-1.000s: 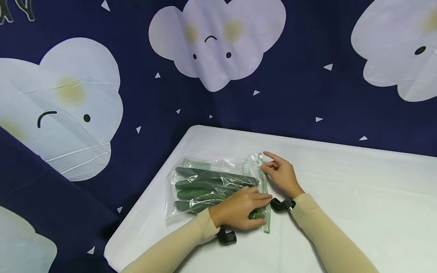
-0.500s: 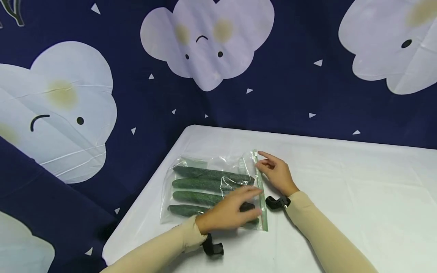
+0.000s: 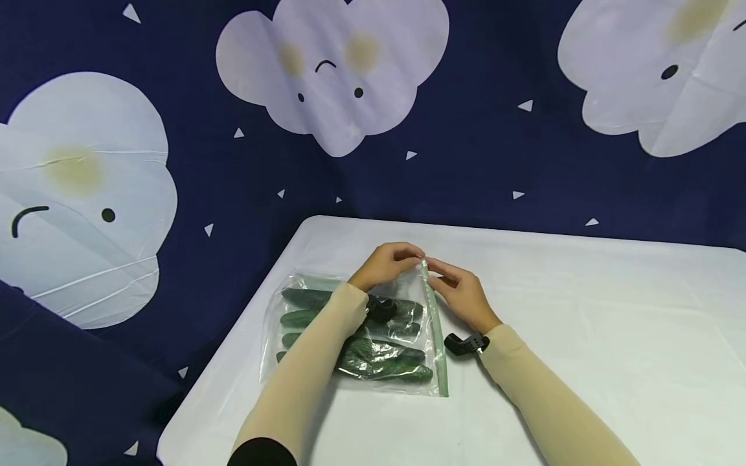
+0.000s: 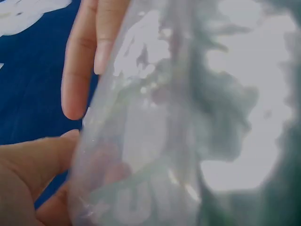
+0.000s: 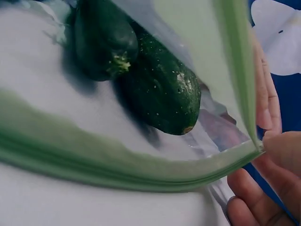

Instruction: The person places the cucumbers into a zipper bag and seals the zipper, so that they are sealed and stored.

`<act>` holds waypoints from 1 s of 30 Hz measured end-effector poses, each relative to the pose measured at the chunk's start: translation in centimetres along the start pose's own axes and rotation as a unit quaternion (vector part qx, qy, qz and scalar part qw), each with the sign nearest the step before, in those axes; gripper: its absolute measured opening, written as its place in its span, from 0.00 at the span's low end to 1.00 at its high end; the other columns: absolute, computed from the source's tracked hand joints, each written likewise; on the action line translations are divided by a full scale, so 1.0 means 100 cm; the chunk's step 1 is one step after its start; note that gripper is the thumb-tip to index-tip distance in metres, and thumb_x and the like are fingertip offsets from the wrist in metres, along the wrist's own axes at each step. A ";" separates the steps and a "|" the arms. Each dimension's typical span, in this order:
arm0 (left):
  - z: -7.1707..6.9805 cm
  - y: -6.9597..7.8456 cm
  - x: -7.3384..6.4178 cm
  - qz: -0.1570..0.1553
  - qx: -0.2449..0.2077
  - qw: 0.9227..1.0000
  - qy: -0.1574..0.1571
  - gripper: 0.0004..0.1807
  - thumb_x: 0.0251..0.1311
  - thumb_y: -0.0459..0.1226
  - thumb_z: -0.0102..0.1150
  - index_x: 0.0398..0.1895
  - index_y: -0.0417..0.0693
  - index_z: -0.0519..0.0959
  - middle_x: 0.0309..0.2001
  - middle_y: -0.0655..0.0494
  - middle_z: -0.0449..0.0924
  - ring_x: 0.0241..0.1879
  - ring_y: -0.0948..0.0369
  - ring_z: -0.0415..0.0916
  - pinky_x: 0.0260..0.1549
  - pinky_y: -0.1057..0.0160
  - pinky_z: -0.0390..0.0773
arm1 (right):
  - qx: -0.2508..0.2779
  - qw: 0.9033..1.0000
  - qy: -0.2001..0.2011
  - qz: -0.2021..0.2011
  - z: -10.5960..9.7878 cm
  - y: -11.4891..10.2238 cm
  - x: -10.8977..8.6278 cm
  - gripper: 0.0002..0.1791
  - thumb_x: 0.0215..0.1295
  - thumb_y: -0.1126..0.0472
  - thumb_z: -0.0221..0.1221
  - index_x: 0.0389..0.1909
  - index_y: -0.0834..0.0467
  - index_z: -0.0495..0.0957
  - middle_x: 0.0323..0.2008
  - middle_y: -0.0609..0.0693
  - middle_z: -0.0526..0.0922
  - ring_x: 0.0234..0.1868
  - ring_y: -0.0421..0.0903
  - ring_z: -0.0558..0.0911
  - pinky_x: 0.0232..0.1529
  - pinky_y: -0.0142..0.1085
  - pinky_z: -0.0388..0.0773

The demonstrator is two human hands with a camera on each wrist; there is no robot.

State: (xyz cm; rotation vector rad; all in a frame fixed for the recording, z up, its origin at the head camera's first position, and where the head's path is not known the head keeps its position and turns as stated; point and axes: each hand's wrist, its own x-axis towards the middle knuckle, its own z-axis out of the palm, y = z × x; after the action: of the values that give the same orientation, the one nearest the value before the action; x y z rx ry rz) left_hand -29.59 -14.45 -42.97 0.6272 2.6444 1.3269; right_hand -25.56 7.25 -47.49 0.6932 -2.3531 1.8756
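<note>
A clear zip bag [image 3: 326,279] lies flat with several dark green cucumbers [image 3: 384,372] side by side inside. Along its right end runs a green zip strip [image 3: 436,323]. My left hand [image 3: 389,262] reaches across the bag and pinches its far right corner; in the left wrist view some fingers show through the film. From the other side my right hand [image 3: 463,294] pinches the same corner, its fingertips close to the left ones. In the right wrist view the two green edges [image 5: 141,181] stand apart near the camera, with two cucumber ends [image 5: 160,94] between them.
A white-covered table [image 3: 559,362] bears the bag, near its left edge. Behind and to the left hangs a dark blue cloth [image 3: 478,175] printed with pale clouds [image 3: 344,71]. A black wrist device [image 3: 465,344] sits at the right wrist.
My left hand has lifted off the near part of the zip strip and moved to the far corner, beside the right hand. The right hand stays at that corner. The view has shifted slightly.
</note>
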 end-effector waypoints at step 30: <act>0.021 0.012 -0.017 0.003 -0.099 0.992 0.079 0.14 0.66 0.39 0.66 0.53 0.47 0.88 0.50 0.56 0.87 0.49 0.63 0.83 0.49 0.65 0.80 | 0.036 0.995 0.084 0.042 0.003 -0.020 -0.010 0.17 0.68 0.60 0.66 0.54 0.63 0.85 0.46 0.59 0.88 0.40 0.51 0.86 0.39 0.37 0.84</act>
State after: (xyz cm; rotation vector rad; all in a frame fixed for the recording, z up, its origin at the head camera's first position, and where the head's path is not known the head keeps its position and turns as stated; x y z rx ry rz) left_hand -27.12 -13.02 -43.44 0.5229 2.5824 1.6795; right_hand -23.86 6.98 -46.02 0.4286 -2.2540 1.9752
